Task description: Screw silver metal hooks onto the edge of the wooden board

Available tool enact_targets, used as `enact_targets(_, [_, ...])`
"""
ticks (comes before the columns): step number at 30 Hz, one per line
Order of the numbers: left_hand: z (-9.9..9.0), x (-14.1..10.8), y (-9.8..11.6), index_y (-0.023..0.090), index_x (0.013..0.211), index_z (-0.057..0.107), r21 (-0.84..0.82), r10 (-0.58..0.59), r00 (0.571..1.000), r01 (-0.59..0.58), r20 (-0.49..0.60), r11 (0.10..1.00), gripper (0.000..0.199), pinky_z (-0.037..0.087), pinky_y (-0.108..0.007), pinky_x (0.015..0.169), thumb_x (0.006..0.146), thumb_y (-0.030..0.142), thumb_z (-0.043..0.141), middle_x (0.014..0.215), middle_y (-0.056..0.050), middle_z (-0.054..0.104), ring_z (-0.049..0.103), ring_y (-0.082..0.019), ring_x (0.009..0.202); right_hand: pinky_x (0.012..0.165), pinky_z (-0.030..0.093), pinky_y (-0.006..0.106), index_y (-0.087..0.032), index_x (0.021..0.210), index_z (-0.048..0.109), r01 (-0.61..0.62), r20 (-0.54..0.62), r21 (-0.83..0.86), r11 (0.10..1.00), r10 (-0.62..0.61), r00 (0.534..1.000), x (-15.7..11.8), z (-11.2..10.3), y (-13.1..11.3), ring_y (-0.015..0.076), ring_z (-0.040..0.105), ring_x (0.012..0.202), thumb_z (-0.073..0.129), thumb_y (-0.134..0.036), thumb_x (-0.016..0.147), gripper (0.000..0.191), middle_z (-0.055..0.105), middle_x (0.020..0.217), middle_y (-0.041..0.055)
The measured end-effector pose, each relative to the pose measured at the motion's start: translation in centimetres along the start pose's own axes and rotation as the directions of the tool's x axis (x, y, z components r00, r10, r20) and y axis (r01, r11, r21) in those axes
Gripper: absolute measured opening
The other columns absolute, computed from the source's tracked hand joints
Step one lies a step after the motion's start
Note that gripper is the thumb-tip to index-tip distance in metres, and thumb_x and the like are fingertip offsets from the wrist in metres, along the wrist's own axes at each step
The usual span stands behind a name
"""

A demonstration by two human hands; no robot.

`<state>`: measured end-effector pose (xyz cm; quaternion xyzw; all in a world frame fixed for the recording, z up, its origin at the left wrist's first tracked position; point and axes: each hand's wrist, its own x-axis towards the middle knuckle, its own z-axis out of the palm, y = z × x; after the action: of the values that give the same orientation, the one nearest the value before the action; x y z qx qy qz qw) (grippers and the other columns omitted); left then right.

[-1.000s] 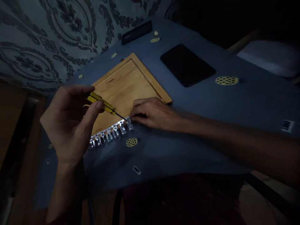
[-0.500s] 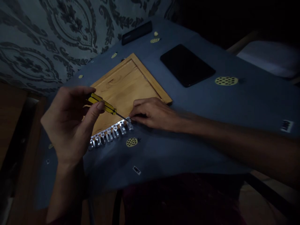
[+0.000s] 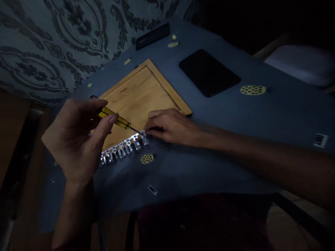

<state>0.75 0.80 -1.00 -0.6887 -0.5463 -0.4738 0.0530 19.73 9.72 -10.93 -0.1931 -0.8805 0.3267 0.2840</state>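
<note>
No word can be read for certain. On the blue tablecloth [image 3: 209,170], a white label [image 3: 152,190] at the near side and a larger patch [image 3: 320,140] at right carry dark, blurred lettering; a tiny mark [image 3: 53,180] at left is illegible.

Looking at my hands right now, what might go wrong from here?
The screwdriver in your left hand might slip and jab your right hand, whose fingertips sit right by its tip. It could also scratch the wooden board beside the metal hooks. The scene is dim, so poor aim seems likelier.
</note>
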Motion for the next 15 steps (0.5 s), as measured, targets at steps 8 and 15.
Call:
enact_targets(8, [-0.47, -0.2, 0.44, 0.03, 0.108, 0.08, -0.027, -0.035, 0.996, 0.037, 0.08, 0.999, 0.034, 0.065, -0.035, 0.071, 0.081, 0.009, 0.081, 0.096, 0.002, 0.075, 0.073, -0.016, 0.079, 0.071, 0.047, 0.029, -0.015, 0.097, 0.082, -0.025, 0.015, -0.005, 1.0, 0.025, 1.0, 0.05, -0.12, -0.13, 0.0156, 0.067, 0.08, 0.067, -0.008, 0.093, 0.017, 0.075, 0.091, 0.0052])
enact_targets(15, [-0.83, 0.05, 0.29, 0.039, 0.114, 0.079, -0.006, -0.02, 0.991, 0.021, 0.131, 1.0, 0.043, 0.067, -0.037, 0.075, 0.083, 0.009, 0.079, 0.102, 0.004, 0.076, 0.072, -0.019, 0.087, 0.069, 0.047, 0.029, -0.015, 0.097, 0.082, -0.014, 0.018, -0.003, 1.0, 0.014, 1.0, 0.1, -0.03, 0.02, 0.0153, 0.067, 0.08, 0.068, -0.008, 0.093, 0.016, 0.075, 0.091, 0.0048])
